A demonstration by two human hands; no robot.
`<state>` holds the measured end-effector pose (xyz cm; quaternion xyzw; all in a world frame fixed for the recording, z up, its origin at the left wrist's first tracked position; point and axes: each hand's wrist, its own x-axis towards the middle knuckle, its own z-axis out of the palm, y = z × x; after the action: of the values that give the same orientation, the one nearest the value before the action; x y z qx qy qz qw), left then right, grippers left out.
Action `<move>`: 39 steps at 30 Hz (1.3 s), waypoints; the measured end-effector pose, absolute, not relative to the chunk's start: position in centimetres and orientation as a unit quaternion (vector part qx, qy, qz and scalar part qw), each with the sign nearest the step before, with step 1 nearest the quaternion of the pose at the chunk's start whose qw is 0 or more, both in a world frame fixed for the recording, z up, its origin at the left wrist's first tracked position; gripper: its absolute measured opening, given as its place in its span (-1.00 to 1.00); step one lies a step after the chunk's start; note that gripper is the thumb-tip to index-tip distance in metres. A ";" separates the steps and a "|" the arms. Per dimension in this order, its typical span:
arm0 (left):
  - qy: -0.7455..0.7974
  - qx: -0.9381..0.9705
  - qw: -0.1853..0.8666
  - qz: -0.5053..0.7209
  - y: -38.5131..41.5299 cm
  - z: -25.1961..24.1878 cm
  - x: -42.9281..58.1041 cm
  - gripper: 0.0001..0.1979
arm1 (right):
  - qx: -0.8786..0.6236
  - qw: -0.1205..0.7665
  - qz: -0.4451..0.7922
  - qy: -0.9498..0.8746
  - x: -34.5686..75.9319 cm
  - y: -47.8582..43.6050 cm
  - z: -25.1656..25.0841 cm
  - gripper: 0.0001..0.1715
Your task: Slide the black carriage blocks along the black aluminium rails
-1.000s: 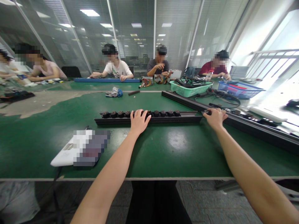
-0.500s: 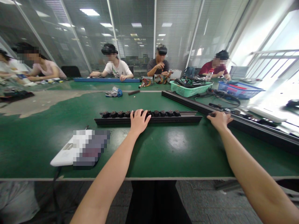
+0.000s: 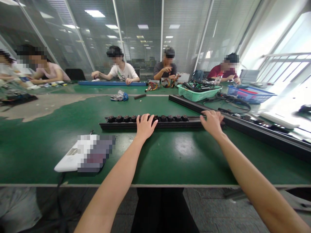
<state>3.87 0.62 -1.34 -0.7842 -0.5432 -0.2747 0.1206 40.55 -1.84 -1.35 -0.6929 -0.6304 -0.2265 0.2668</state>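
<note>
Honestly, your left hand (image 3: 145, 127) and right hand (image 3: 212, 123) sit fingers-spread on the black rail (image 3: 179, 124), seemingly to steady it.

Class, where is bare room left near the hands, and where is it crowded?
Bare green mat lies in front of the black rail, between the left hand and right hand. Crowded: that rail's dark round parts, and rightward, where a second rail runs beside cables.
</note>
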 end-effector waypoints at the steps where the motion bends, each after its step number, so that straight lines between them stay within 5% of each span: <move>1: -0.543 -0.785 0.120 -0.274 0.6 -1.3 3.9 -0.49 | -0.677 0.267 -0.222 -0.649 39.1 -1.6 -1.5 -0.54; 10: -0.542 -0.784 0.121 -0.276 0.5 -1.4 3.8 -0.49 | -0.564 0.263 -0.212 -0.753 33.2 -0.4 -2.8 -0.50; 39: -0.545 -0.784 0.117 -0.274 0.5 -1.5 3.8 -0.49 | -0.579 0.273 -0.187 -0.745 34.4 0.2 -3.3 -0.47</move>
<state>3.84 0.54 -1.47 -0.7839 -0.5446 -0.2741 0.1169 34.44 0.18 -3.27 -0.5789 -0.7450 -0.1872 0.2735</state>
